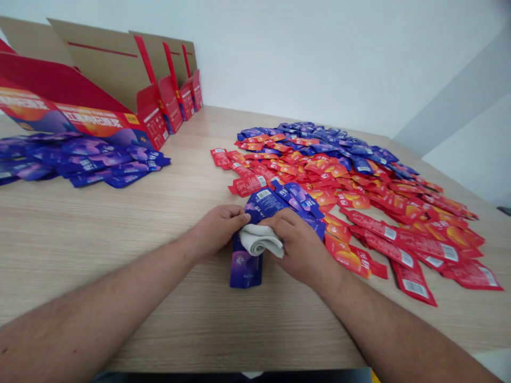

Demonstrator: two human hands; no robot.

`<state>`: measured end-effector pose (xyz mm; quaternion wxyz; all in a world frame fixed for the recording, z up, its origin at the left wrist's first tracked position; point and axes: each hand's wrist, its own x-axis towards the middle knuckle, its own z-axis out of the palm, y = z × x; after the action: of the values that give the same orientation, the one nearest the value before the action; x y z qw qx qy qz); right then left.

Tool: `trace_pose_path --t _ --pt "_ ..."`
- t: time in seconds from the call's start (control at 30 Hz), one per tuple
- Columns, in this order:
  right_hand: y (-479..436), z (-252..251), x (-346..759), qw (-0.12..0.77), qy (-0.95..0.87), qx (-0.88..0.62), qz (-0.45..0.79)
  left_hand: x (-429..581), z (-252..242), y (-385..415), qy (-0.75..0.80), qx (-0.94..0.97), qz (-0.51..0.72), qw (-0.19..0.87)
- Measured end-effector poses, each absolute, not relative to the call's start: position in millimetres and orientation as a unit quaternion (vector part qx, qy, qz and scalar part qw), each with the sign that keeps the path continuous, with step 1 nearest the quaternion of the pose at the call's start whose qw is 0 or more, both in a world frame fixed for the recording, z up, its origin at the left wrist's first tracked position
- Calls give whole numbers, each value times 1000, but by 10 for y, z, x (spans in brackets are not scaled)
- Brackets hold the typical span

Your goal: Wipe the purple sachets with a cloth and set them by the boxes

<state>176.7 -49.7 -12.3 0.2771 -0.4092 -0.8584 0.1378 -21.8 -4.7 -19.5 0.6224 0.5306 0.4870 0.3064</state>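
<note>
My right hand (299, 242) is closed around a folded whitish cloth (261, 239), its rolled edge facing me. The cloth rests over a purple pouch (246, 271) whose lower end sticks out towards me. My left hand (217, 229) is closed, thumb against fingers, at the edge of a purple pouch (261, 205) with a white barcode label. Just beyond my hands, more purple pouches (301, 199) overlap one another. The cloth and fingers hide where these pouches meet.
A wide pile of red-orange pouches (351, 199) spreads to the right, with purple pouches (319, 138) behind it. At left, purple pouches (91, 159) lie before open red cartons (112, 122). A white wall (299, 58) stands behind the wooden table (171, 319).
</note>
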Motion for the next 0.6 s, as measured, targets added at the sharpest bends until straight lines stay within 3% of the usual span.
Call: trace_pose_path --t 0.13,0.3,0.47,0.6 --pt "-508 -127 1755 253 -888 -351 154 -218 -190 -55 492 548 287 613" --pt "-478 -124 1764 279 -854 -411 154 -218 -198 -53 487 541 306 613" --pt "-498 -116 1751 250 -880 -369 164 -230 -218 -37 495 569 283 593" --pt "-486 -127 1755 290 -848 -413 162 -227 -225 -41 485 546 308 609"
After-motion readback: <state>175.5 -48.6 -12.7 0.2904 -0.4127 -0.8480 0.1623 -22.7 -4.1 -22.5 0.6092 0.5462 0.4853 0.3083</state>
